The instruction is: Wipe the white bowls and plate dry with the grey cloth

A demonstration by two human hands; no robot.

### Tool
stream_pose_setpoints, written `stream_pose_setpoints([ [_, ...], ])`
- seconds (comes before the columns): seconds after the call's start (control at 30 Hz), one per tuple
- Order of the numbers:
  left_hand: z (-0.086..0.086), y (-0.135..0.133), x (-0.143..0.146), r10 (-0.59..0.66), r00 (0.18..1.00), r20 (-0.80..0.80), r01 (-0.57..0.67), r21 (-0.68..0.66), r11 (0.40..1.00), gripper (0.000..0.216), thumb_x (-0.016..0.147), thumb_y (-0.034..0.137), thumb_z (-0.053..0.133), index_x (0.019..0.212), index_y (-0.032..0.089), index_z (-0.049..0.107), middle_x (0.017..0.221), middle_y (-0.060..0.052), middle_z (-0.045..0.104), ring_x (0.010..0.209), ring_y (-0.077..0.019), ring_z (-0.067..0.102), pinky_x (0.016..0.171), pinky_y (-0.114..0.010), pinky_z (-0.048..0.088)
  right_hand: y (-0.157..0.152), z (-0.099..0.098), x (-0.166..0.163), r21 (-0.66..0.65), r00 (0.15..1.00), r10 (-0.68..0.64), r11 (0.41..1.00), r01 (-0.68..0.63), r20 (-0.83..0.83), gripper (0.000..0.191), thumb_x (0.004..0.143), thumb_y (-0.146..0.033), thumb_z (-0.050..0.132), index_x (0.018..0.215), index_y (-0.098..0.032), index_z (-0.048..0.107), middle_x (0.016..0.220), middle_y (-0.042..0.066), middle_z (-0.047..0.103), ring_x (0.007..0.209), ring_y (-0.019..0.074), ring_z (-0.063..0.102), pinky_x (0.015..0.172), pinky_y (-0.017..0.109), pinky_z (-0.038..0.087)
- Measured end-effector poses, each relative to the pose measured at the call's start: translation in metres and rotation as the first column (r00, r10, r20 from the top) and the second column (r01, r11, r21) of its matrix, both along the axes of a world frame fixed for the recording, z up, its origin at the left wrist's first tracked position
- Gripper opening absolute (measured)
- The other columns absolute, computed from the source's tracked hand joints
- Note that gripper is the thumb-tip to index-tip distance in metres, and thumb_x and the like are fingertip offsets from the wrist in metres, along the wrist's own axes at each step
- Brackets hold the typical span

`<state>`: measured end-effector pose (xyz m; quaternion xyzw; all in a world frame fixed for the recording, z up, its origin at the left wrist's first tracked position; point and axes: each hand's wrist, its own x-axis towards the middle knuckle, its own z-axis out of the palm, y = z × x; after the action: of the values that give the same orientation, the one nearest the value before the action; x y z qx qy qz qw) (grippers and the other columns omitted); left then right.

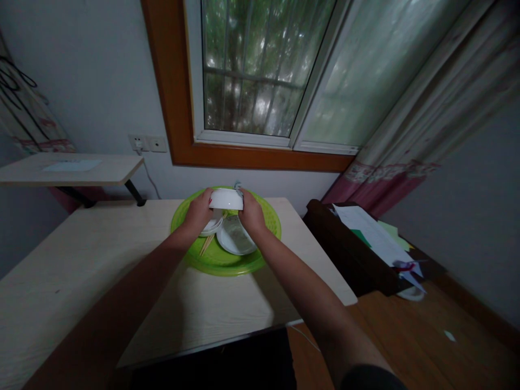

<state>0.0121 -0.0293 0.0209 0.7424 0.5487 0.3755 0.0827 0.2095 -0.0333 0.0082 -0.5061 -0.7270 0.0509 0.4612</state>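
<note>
A white bowl (226,199) is held upside down over a round green basin (266,216) on the pale wooden table (81,260). My left hand (197,212) grips the bowl's left side and my right hand (251,212) grips its right side, fingers curled round the rim. Something small and grey (238,187) sticks up by my right fingers; I cannot make it out. Inside the basin lie a white plate (236,241), a smaller white dish (213,226) and wooden chopsticks (207,245).
A second pale table (69,168) stands at the back left under wall sockets (147,143). To the right, a dark low cabinet (357,254) carries papers (374,233). A window and a curtain fill the back wall. Wooden floor lies at the lower right.
</note>
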Motion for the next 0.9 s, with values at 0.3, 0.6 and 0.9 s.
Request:
stream_pose_setpoints([
  [0.3,0.005,-0.001,-0.002,0.099,0.979,-0.18,-0.105,-0.022,0.994,0.045,0.084,0.001,0.045,0.125,0.017,0.057,0.118,-0.013,0.07,0.107,-0.0246,0.067,0.094,-0.033,0.05,-0.023,0.015,-0.011,0.168,0.94,0.104,0.972,-0.166,0.325,0.055,0.09,-0.011,0.059,0.144,-0.02,0.055,0.151,0.014,0.055,0.14,0.0287,0.051,0.121,0.048,0.04],
  [0.6,-0.001,0.005,-0.008,0.091,0.995,0.036,-0.095,0.125,0.988,0.051,0.083,0.001,0.046,0.13,0.018,0.056,0.129,-0.013,0.065,0.118,-0.0272,0.064,0.103,-0.038,0.051,-0.015,0.011,-0.008,0.212,0.991,0.129,0.968,-0.133,0.031,0.057,0.095,-0.045,0.066,0.144,-0.019,0.052,0.143,0.017,0.059,0.133,0.0298,0.055,0.117,0.049,0.043],
  [0.9,-0.005,0.006,-0.007,0.016,0.999,0.037,-0.022,0.175,0.984,0.056,0.083,0.002,0.046,0.135,0.018,0.056,0.133,-0.014,0.063,0.12,-0.0281,0.063,0.107,-0.042,0.05,-0.024,0.018,-0.011,0.205,0.952,0.274,0.932,-0.298,0.137,0.068,0.09,-0.046,0.072,0.15,-0.026,0.047,0.154,0.014,0.049,0.145,0.0307,0.044,0.124,0.053,0.034],
])
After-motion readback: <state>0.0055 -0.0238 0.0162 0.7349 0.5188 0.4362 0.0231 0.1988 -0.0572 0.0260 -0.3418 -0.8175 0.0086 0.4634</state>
